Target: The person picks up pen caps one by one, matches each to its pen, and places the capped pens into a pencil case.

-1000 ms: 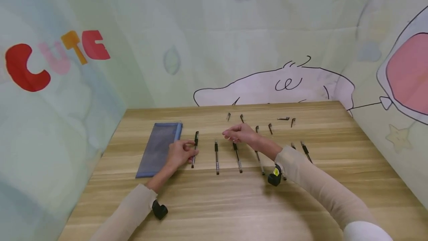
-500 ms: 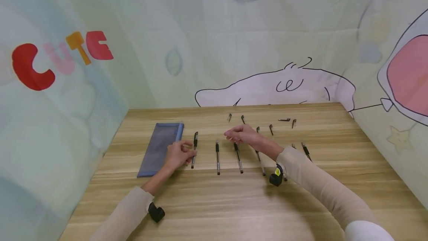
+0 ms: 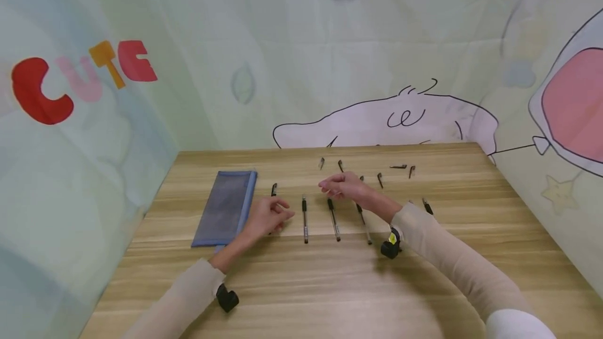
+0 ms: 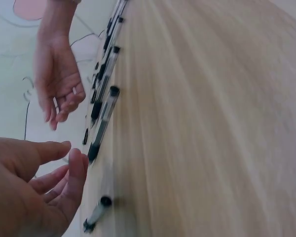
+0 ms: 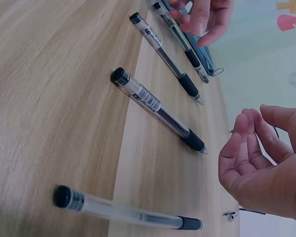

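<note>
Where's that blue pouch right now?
In the head view, the blue pouch lies on the left part of the table, just left of the leftmost pen and the person's left hand.

Head view faces forward-down; wrist views (nearer) share pens (image 5: 159, 108).

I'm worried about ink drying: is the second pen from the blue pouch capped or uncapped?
Uncapped: in the right wrist view, the second pen shows a bare tapered tip beyond its black grip.
</note>
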Tool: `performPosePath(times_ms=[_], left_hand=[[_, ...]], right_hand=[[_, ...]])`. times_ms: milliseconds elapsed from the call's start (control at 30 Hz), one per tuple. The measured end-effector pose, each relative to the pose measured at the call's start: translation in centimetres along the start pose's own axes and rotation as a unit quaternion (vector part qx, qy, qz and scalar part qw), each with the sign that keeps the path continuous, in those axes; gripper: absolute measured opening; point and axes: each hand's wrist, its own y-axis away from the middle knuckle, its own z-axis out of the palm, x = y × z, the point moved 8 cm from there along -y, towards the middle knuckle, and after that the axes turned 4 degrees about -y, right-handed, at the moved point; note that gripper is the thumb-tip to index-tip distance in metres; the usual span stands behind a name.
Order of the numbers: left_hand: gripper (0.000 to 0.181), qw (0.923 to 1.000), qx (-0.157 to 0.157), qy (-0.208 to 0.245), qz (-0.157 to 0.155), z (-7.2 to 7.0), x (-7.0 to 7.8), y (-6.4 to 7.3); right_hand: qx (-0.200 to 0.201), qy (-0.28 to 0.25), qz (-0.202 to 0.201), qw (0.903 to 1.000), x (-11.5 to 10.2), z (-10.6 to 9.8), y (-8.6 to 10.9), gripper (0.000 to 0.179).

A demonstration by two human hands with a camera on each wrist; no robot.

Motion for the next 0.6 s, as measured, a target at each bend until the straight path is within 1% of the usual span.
performPosePath(times_ms=[100,233,400,600], left_hand=[[0.019,0.9998,-0.019,-0.005,0.001,1.5,0.5,0.0],[0.017,0.9994,-0.028,-0.020,-0.001,2.8,0.7,-0.2],[0.021,0.9991,-0.028,-0.031,-0.005,3.6,0.4,-0.5],[0.026,0.9979,-0.023,-0.061,0.008,4.0,0.5,-0.8]], right_hand=[[0.000,0.003,-0.002,1.0000,0.1,-0.2,0.0,0.039],[0.001,0.003,0.000,1.0000,0.0,-0.5,0.1,0.040],[0.004,0.012,-0.001,0.9999,0.1,-0.7,0.2,0.039],[0.003,0.012,0.003,0.9999,0.5,-0.8,0.1,0.038]])
